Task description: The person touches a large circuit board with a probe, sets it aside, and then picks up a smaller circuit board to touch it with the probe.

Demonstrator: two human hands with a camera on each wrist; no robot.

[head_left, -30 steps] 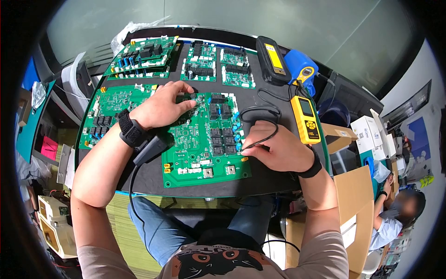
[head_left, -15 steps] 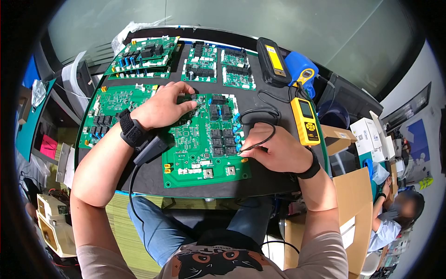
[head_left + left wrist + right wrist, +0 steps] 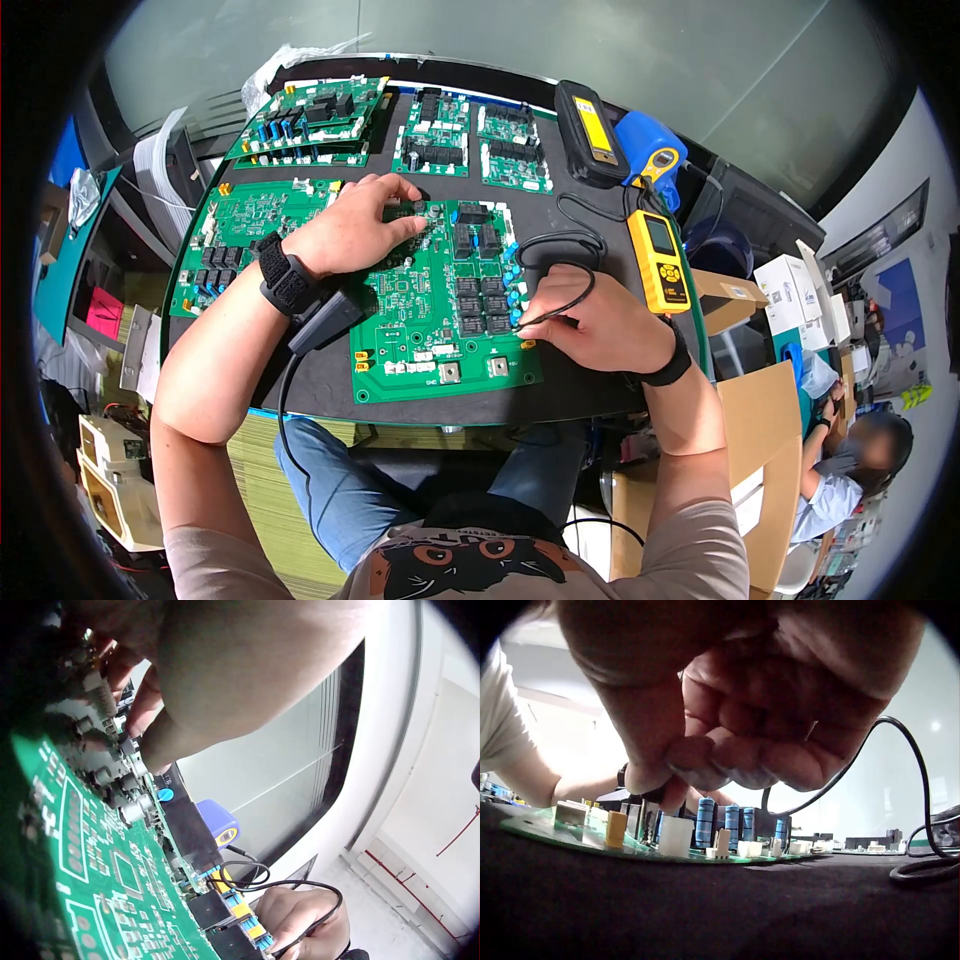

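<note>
At board point(image 3: 405, 325) edge, right grip point(image 3: 603, 317) on cable point(image 3: 925, 780); mat point(image 3: 585, 388) alongside.

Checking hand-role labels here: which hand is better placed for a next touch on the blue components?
Likely the right hand: it pinches the black cable right beside the blue components. The left hand rests farther off, toward the far left of the green circuit board.

Bright head view, fisheye curvature, dark corners.
</note>
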